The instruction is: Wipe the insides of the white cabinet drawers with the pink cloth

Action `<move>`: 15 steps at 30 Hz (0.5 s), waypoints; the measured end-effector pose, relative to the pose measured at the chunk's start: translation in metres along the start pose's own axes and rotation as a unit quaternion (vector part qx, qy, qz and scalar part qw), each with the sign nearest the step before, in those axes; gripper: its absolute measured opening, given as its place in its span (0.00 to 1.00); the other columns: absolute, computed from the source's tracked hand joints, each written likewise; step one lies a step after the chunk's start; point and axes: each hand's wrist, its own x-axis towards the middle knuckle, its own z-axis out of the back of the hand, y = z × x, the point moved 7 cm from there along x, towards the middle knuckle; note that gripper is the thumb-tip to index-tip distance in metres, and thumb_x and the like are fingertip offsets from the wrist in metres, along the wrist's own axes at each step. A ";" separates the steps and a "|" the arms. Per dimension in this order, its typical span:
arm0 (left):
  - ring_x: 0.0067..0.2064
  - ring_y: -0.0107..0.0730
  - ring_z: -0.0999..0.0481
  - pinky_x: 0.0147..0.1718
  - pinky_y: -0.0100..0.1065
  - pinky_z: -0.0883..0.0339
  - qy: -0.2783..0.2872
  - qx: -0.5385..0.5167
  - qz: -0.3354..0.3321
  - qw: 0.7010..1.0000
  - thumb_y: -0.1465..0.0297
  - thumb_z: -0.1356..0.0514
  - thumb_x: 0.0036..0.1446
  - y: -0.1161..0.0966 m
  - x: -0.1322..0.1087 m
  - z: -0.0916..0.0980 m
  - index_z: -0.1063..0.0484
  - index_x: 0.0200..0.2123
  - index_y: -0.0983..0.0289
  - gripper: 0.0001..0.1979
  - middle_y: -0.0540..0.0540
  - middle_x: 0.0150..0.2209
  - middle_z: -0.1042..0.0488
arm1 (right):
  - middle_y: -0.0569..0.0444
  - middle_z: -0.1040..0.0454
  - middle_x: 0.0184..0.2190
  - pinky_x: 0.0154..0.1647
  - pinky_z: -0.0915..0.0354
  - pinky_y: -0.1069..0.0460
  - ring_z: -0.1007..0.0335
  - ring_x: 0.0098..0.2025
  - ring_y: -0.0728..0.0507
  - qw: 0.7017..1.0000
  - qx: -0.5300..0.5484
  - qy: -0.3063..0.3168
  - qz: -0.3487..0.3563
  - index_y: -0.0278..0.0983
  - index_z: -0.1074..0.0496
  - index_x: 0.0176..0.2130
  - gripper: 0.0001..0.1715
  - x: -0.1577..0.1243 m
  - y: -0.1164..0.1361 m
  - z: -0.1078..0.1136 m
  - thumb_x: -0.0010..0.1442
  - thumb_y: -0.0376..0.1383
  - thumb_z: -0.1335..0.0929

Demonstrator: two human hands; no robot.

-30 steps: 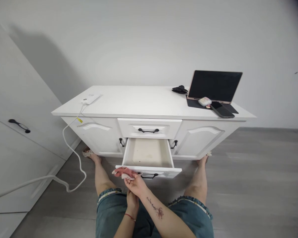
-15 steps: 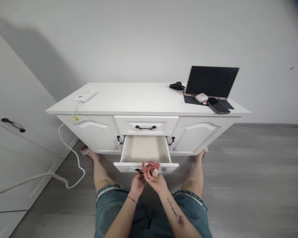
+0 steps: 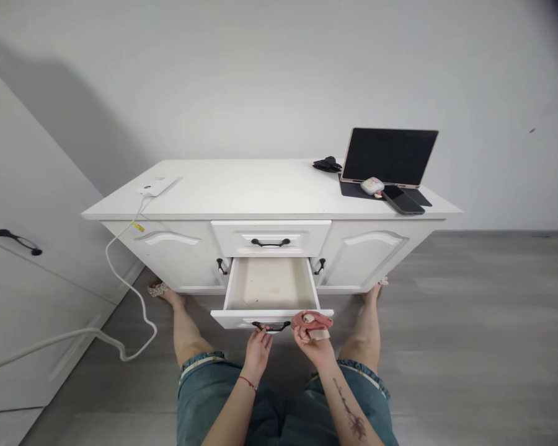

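Observation:
The lower drawer (image 3: 270,291) of the white cabinet is pulled out, and its light inner bottom shows a few small dark specks. My left hand (image 3: 258,353) is at the drawer front with its fingertips closed on the black drawer handle (image 3: 279,328), near the handle's left end. A small pale patch shows below the handle by those fingers; I cannot make out what it is. My right hand (image 3: 316,348) grips a bunched pink cloth (image 3: 323,320) with white parts, just in front of the drawer's right corner.
On the cabinet top (image 3: 242,189) stand a tablet (image 3: 389,156) in a stand cover, a phone (image 3: 402,200), a small pale case (image 3: 372,185) and a black item (image 3: 327,164). A white adapter (image 3: 157,186) trails a cable (image 3: 144,313) down the left side. A wardrobe (image 3: 32,297) stands left.
My right hand has moved right with the pink cloth, away from my left hand. My left hand stays by the handle, which is now more exposed. The view has shifted slightly.

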 end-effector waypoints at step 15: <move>0.33 0.28 0.20 0.38 0.32 0.30 -0.004 0.000 -0.002 1.000 0.81 0.34 0.49 0.002 0.004 0.004 0.32 0.25 0.60 0.13 0.49 0.29 0.20 | 0.56 0.26 0.23 0.36 0.32 0.46 0.28 0.28 0.44 0.999 -0.018 -0.044 0.026 0.40 0.31 0.24 0.06 0.008 0.010 0.027 0.51 0.32 0.34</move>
